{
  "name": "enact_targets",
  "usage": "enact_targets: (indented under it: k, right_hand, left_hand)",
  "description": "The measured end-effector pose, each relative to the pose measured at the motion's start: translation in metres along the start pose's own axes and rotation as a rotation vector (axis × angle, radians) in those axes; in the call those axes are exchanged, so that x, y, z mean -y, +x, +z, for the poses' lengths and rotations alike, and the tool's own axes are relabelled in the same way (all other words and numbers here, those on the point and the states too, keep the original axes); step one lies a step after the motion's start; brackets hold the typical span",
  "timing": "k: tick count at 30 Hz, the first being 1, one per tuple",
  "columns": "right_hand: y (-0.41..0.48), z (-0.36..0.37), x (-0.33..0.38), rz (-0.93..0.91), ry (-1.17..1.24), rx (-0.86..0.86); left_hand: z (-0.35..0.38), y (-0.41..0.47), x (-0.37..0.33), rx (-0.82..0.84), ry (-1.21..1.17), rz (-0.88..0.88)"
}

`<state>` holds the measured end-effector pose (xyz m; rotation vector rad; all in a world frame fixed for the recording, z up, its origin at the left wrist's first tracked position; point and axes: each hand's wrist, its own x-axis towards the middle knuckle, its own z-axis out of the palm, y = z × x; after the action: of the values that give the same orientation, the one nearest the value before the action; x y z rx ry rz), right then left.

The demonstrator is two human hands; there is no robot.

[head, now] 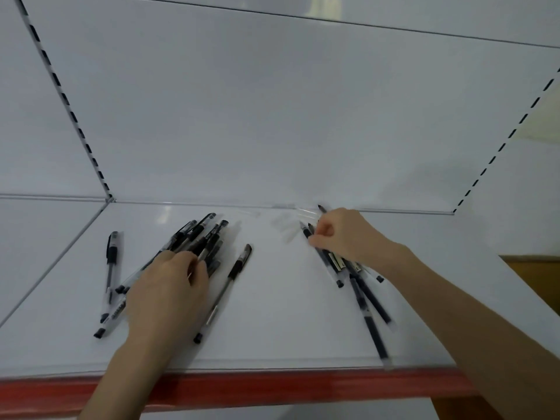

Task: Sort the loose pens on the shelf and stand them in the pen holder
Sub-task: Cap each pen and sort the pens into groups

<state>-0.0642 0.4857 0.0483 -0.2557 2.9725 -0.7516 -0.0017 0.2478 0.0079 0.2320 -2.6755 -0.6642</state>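
Lower left, our left hand (169,286) curls around a bunch of pens (197,234) on the shelf (272,298); right of centre, our right hand (336,234) pinches several dark pens (331,262).

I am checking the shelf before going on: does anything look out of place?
One pen on the right reaches the front edge of the shelf and might roll off. No pen holder is in view.

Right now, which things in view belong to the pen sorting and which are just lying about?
Job: left pile of pens, held by left hand; right pile of pens, pinched by right hand; middle pen; far-left pen. No pen holder visible.
Not the job: red shelf edge; slotted upright.
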Motion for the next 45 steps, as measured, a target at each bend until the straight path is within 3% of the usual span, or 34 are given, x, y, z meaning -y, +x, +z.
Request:
enact_targets:
  k: [7,9,13,16,20,24,27,34,38,45]
  right_hand:
    - [0.003,0.014,0.008,0.036,-0.140,0.114]
    - [0.002,0.011,0.009,0.061,0.044,0.081]
    - [-0.008,0.001,0.027,0.053,0.759,0.145]
    - [-0.017,-0.001,0.040,-0.018,0.887,0.210]
    - [-0.016,-0.004,0.043,-0.091,0.841,0.222]
    - [0.014,-0.014,0.013,-0.016,0.583,-0.124]
    - [0.036,-0.016,-0.015,0.057,0.317,-0.238]
    - [0.070,-0.004,-0.030,-0.005,0.083,-0.237]
    - [0.081,-0.007,-0.042,0.070,-0.053,-0.212]
    - [0.078,-0.007,-0.050,0.172,-0.021,-0.041]
  left_hand:
    - [0.001,0.000,-0.005,-0.084,-0.070,0.111]
    - [-0.002,0.000,-0.014,-0.076,-0.228,0.157]
    - [-0.001,-0.004,-0.038,0.141,-0.682,0.045]
    - [-0.001,-0.006,-0.058,0.311,-0.857,0.006]
    - [-0.003,-0.005,-0.067,0.333,-0.923,0.039]
    - [-0.005,0.002,-0.051,0.276,-0.890,0.006]
    - [-0.004,0.004,-0.043,0.247,-0.855,0.003]
    - [0.002,0.005,-0.040,0.238,-0.746,0.028]
    - [0.003,0.006,-0.041,0.240,-0.730,0.022]
    - [0.009,0.006,-0.044,0.255,-0.705,0.041]
